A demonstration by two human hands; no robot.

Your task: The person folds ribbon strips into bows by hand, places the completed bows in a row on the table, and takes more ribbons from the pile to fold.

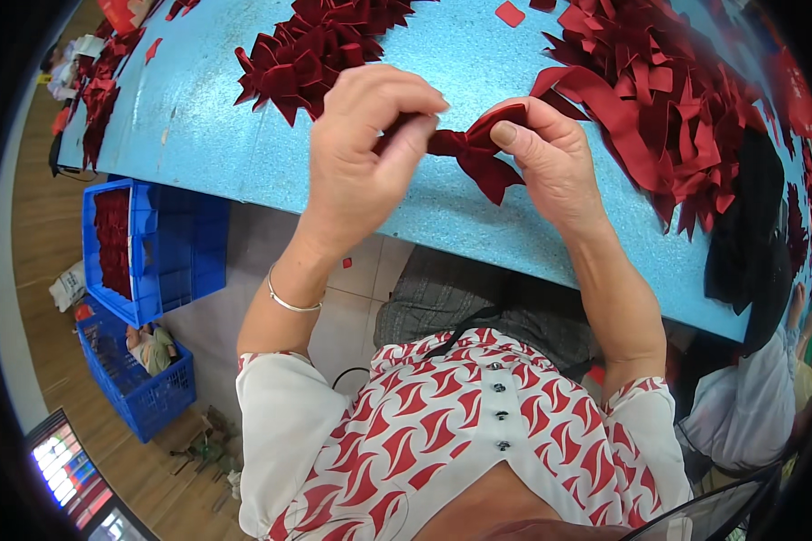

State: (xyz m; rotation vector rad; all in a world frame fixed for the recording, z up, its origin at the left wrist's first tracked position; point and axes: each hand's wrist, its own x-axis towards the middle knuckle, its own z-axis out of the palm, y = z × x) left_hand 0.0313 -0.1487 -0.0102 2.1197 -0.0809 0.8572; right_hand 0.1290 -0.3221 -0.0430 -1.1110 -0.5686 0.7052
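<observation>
A dark red ribbon bow (492, 167) is held up between my two hands, over the near part of the blue table (271, 158). My left hand (356, 149) is closed, thumb against the curled fingers, on the bow's left side, which it mostly hides. On the other side my right hand (555, 167) pinches the right loop between thumb and fingers. The knot shows in the middle, and a notched tail hangs below it. Behind my left hand lies a heap of dark red bows (320, 54).
Loose red ribbon pieces (668, 117) are piled on the table at right, beside a black cloth (753, 216). Below the table's left side stand a blue crate (144, 252) with red contents and a blue basket (158, 397). Another person's sleeve (749, 406) shows at right.
</observation>
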